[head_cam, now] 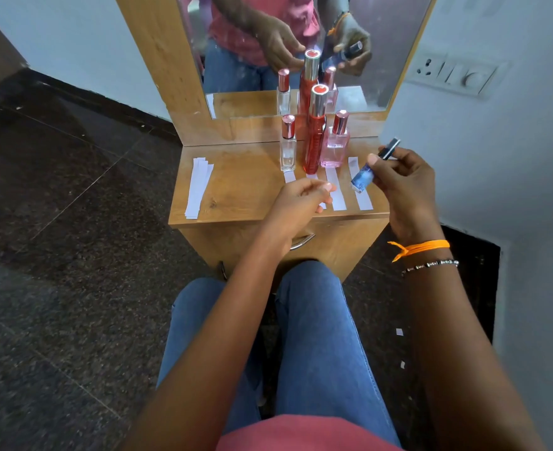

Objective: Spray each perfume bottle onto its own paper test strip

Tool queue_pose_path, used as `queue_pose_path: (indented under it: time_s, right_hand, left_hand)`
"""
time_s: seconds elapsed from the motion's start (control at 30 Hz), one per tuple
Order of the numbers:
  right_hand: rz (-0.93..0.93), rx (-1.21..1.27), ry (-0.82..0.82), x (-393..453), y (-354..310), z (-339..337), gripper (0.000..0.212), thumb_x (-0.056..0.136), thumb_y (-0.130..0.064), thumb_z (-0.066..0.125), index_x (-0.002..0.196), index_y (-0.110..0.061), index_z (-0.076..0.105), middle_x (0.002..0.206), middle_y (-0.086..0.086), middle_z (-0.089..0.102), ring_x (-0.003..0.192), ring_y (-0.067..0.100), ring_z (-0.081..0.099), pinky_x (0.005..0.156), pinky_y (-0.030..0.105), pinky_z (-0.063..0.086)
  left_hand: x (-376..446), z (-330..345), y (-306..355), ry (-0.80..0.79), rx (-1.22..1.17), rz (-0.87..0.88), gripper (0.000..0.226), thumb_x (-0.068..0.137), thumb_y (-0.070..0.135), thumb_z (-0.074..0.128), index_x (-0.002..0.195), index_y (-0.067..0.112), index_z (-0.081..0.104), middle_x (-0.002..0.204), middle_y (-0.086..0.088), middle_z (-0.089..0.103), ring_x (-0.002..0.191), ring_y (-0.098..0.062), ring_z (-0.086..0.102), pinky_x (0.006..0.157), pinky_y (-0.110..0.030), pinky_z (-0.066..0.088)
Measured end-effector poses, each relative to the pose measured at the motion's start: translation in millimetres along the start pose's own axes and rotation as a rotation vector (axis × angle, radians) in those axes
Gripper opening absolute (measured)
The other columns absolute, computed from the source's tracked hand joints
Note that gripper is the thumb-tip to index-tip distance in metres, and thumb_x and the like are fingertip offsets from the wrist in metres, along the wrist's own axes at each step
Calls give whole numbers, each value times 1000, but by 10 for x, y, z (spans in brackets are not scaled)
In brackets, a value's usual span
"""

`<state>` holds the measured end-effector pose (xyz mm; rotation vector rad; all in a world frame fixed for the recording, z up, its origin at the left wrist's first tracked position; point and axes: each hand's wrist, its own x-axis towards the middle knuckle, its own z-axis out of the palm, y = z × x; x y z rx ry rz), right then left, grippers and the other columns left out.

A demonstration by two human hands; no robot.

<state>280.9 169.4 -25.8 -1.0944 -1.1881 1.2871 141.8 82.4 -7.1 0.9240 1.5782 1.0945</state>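
We hold the small blue perfume bottle with a black cap point(371, 169) tilted in the right hand point(405, 187), fingers clasped round it, above the white paper strip at three o'clock point(362, 198). The left hand point(301, 198) hovers loosely curled, holding nothing. Risk: mist drifting onto the neighbouring strip at nine o'clock point(336, 193), mixing scents.
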Motion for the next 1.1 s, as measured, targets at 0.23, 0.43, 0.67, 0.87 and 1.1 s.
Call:
queue_pose_path:
  time_s: [0.23, 0.43, 0.67, 0.87, 1.1]
  right_hand:
    - [-128, -248, 73, 393, -22, -3, 28, 68, -19, 80, 68, -25, 53, 68, 2, 56, 70, 18, 55, 70, 34, 50]
    - [-217, -462, 6, 606, 51, 68, 23, 71, -15, 80, 79, -10, 59, 73, 3, 59, 69, 14, 54, 68, 27, 48]
    - [-262, -573, -50, 657, 168, 97, 23, 72, -11, 78, 89, -2, 64, 87, 15, 68, 75, 15, 57, 74, 28, 51]
    - [-298, -581, -72, 652, 185, 123, 22, 75, -10, 77, 93, -7, 64, 89, 7, 66, 78, 14, 58, 69, 7, 47]
    - [-258, -571, -62, 558, 131, 15, 42, 75, -17, 79, 111, -13, 59, 103, -5, 62, 90, 12, 59, 75, 10, 48]
  left_hand:
    - [97, 51, -30, 6, 21, 28, 22, 93, 27, 53, 109, 16, 65, 85, 10, 62, 74, -3, 53, 67, -18, 40]
    - [156, 12, -58, 44, 128, 56, 25, 94, 27, 51, 113, 18, 63, 92, 8, 60, 77, -1, 52, 53, -16, 33]
    - [213, -39, -167, 84, 114, 73, 24, 93, 21, 53, 111, 12, 65, 83, 10, 60, 73, -1, 52, 71, -20, 40]
    - [234, -59, -186, 91, 110, 63, 24, 93, 23, 53, 111, 14, 65, 85, 9, 61, 75, -3, 53, 75, -22, 41]
    - [225, -93, -185, 99, 119, 76, 18, 92, 22, 53, 104, 18, 67, 87, 7, 63, 77, -5, 54, 85, -27, 45]
